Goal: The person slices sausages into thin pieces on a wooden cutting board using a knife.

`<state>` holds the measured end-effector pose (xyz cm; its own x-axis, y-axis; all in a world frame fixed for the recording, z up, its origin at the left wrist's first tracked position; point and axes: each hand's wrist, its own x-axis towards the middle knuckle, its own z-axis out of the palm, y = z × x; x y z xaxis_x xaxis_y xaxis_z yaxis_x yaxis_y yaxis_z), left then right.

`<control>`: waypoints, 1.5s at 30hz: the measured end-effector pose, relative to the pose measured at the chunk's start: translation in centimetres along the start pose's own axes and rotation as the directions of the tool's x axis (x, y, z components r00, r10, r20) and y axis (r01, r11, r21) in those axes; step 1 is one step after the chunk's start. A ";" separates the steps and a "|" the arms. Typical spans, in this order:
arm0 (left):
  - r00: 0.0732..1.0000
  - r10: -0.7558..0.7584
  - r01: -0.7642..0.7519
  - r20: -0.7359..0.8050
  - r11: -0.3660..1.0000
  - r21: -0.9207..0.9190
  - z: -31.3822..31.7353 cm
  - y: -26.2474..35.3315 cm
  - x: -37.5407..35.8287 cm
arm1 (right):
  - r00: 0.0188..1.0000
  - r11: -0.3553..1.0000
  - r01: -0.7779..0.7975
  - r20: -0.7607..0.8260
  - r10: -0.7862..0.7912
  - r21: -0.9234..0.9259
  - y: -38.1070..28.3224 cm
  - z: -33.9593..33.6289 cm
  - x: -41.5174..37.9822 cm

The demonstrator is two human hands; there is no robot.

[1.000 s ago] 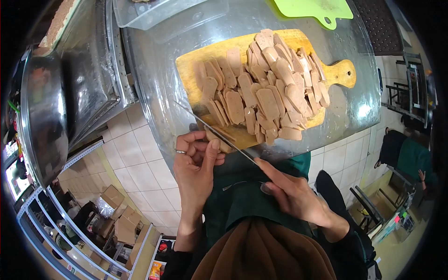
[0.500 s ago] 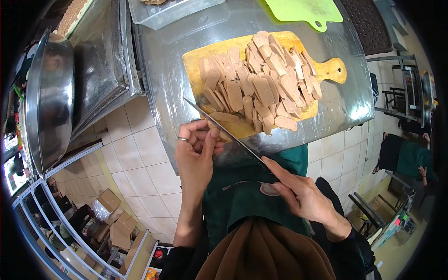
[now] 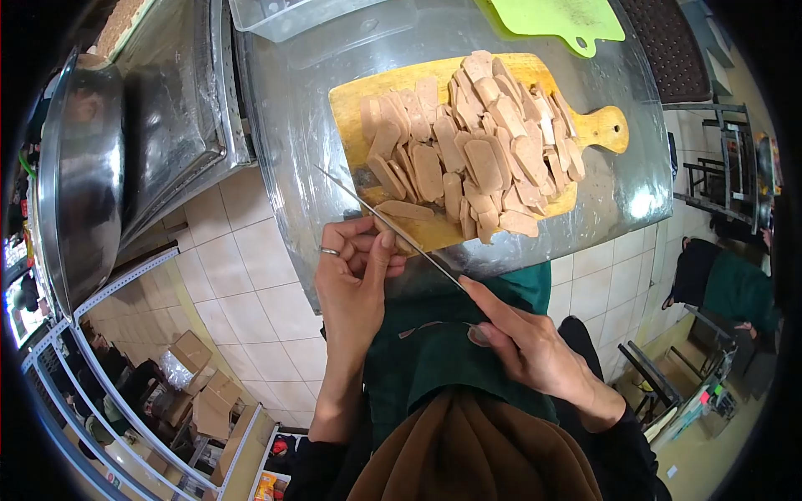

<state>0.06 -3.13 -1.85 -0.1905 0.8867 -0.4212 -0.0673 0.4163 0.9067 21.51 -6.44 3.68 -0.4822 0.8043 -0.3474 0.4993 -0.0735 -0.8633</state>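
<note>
Many pinkish-brown slices (image 3: 483,164) lie heaped on a yellow wooden cutting board (image 3: 468,68) with its handle to the right. One slice (image 3: 404,210) rests apart near the board's lower left edge. My right hand (image 3: 535,346) is wrapped round the handle end of a long thin knife (image 3: 418,249), whose blade slants up to the left, past the board's lower left corner. My left hand (image 3: 355,271) has curled fingers and a ring, close behind the blade; what its fingers pinch, if anything, is hidden by the blade and fingers.
On the metal table (image 3: 292,100) are a clear plastic container (image 3: 292,21) at the top and a green cutting board (image 3: 560,21) at the upper right. A large metal bowl (image 3: 83,175) stands left. Another person (image 3: 727,280) is at far right.
The knife and my right hand have shifted slightly left, the blade tip reaching farther left. The board and slices appear slightly farther right in view.
</note>
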 end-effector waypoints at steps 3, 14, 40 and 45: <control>1.000 -0.021 0.021 -0.017 1.000 -0.003 0.0 0.2 0.0 | 0.999 0.998 0.039 -0.018 -0.039 0.044 0.2 0.4 1.4; 1.000 -0.026 0.026 -0.006 1.000 -0.012 0.0 0.1 -0.1 | 0.991 0.995 -0.091 0.099 0.087 0.032 -0.7 0.1 3.3; 0.997 0.070 -0.068 -0.024 0.995 0.078 0.2 -0.3 -0.1 | 0.991 0.906 -0.132 0.057 0.120 0.403 1.2 -0.4 4.7; 0.997 0.072 -0.070 -0.011 0.991 0.117 0.4 0.6 0.0 | 0.971 0.753 -0.237 0.169 0.168 0.614 0.7 -3.6 3.8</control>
<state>0.41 -2.80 -1.26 -0.2051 0.9121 -0.3549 0.0609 0.3738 0.9255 22.63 -1.32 3.12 -0.5059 0.6692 -0.5443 0.0487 -0.6078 -0.7926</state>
